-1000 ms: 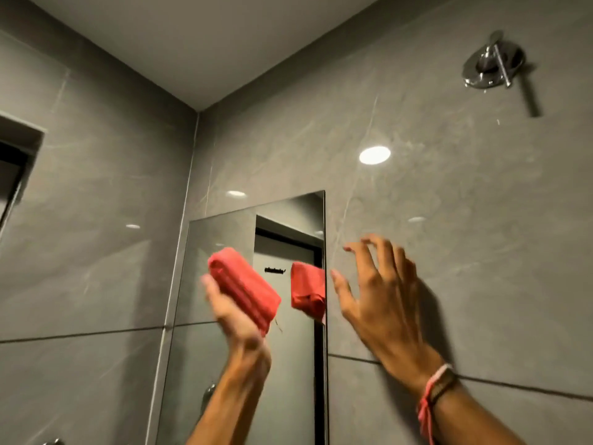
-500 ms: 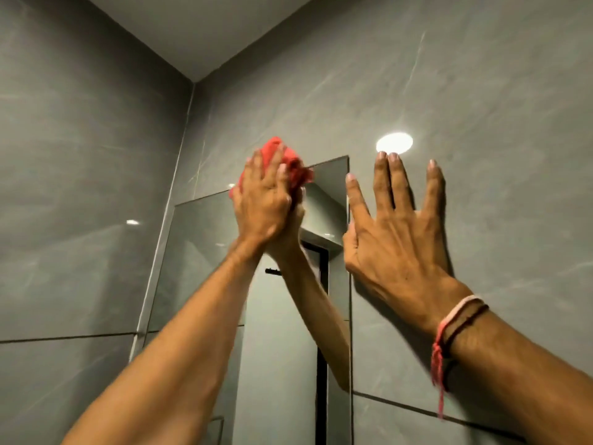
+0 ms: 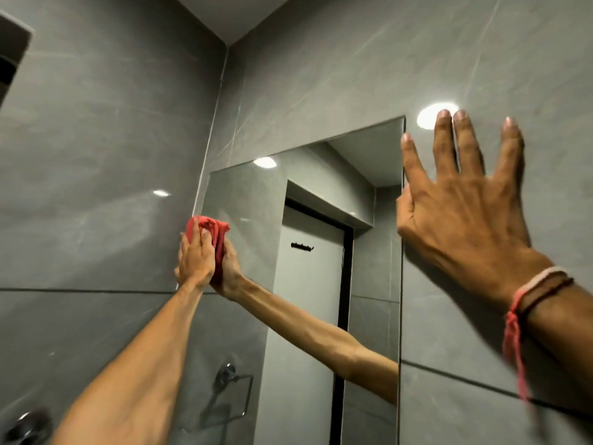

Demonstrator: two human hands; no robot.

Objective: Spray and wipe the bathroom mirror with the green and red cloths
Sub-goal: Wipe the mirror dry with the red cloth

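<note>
The frameless bathroom mirror (image 3: 308,284) hangs on the grey tiled wall. My left hand (image 3: 195,258) presses a bunched red cloth (image 3: 208,229) against the mirror's left edge, about a third of the way down. The hand and arm are reflected in the glass. My right hand (image 3: 465,203) lies flat with its fingers spread on the wall tile just right of the mirror's upper right edge, holding nothing. A red thread and dark bands circle that wrist. No green cloth or spray bottle is in view.
Grey tiled walls meet in a corner (image 3: 221,91) left of the mirror. A chrome fitting (image 3: 27,425) shows at the bottom left. The mirror reflects a door, a hook rail and a towel ring. A dark recess (image 3: 12,59) sits at the top left.
My left hand has dragged the red cloth from the mirror's top down and left to its left edge. My right hand stays flat on the wall. The view has shifted.
</note>
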